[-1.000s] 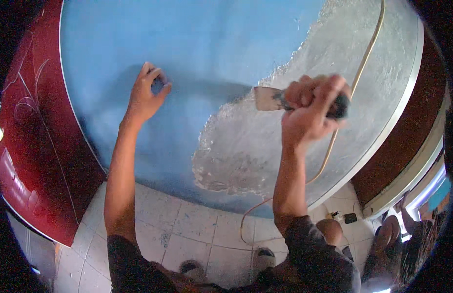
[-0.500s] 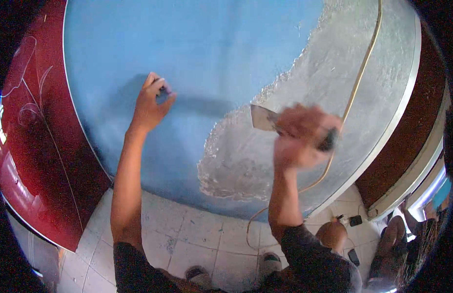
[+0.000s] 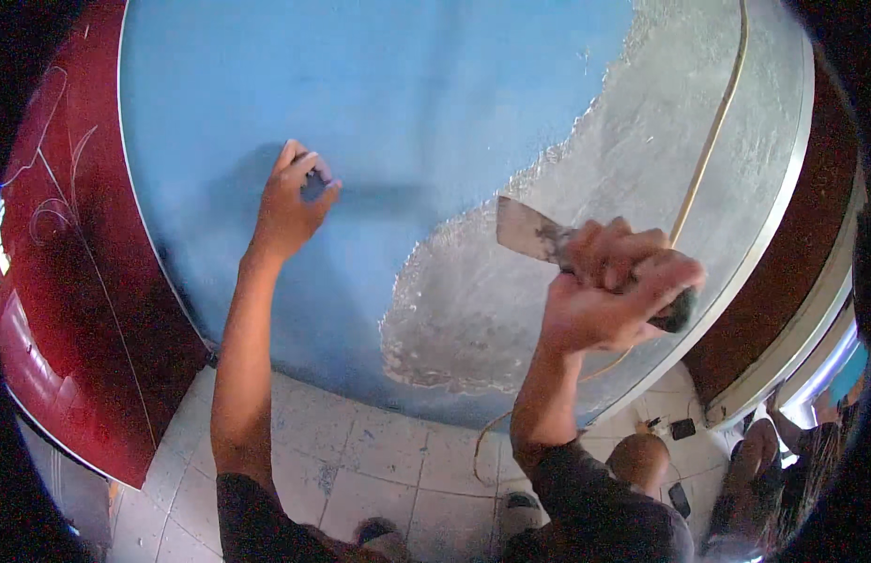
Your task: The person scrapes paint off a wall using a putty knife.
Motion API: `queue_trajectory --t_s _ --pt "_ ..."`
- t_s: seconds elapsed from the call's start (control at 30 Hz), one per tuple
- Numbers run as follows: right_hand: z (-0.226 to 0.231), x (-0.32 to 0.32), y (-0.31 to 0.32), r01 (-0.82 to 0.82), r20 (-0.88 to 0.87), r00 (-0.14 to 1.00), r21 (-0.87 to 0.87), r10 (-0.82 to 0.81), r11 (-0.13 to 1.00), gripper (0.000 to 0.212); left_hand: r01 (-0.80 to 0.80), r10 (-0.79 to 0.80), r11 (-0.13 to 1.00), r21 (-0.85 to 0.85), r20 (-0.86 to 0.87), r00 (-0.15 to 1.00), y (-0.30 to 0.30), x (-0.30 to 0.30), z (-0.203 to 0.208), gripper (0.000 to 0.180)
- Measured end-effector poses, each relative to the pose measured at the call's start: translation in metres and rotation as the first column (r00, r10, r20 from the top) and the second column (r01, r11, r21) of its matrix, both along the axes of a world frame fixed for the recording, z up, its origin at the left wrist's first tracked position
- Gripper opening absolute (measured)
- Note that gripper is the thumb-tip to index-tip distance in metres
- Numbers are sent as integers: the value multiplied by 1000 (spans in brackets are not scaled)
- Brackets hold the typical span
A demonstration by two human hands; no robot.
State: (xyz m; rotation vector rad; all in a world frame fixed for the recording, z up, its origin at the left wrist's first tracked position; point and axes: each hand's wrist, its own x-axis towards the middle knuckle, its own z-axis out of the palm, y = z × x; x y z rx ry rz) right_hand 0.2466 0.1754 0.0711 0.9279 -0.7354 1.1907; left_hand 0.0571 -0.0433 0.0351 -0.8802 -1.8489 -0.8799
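Note:
My right hand (image 3: 618, 286) is wrapped round the dark handle of a paint scraper (image 3: 529, 230). The scraper's flat, stained blade points left over the bared grey patch (image 3: 482, 310), close to the ragged edge of the blue paint; whether it touches the wall I cannot tell. My left hand (image 3: 299, 197) is raised in front of the blue-painted wall (image 3: 360, 103), loosely curled with a gap between thumb and fingers, and nothing shows in it. Its fingertips are at or near the surface, with a shadow beside them.
A yellowish cord (image 3: 712, 131) runs down across the grey area toward the tiled floor (image 3: 370, 469). At left stands a glossy red panel (image 3: 88, 281). A black adapter (image 3: 682, 429) and a phone-like object (image 3: 679, 498) lie on the floor at right, near another person's legs (image 3: 750, 479).
My right hand and the scraper have shifted right and slightly down, away from the paint edge. My left hand has stayed almost where it was.

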Motion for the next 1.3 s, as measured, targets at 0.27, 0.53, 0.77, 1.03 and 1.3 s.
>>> queue_trajectory --t_s 0.27,0.53,0.77,1.03,1.3 --pt "11 -7 10 -121 150 974 -285 169 951 38 11 -10 1000 27 -34 999 7 1 2 18" --pt "9 -6 7 81 163 984 -63 -70 995 39 27 -28 999 35 9 1000 7 3 2 19" --pt "7 -31 -5 38 232 973 -166 1 985 33 39 -38 999 29 -13 999 1 -3 5 18" --pt "1 -16 -8 201 183 965 -65 -187 977 41 26 -27 999 24 25 999 2 3 1 17" --pt "-11 -17 0 -45 13 999 125 44 991 30 2 0 999 37 -45 999 1 0 0 17"
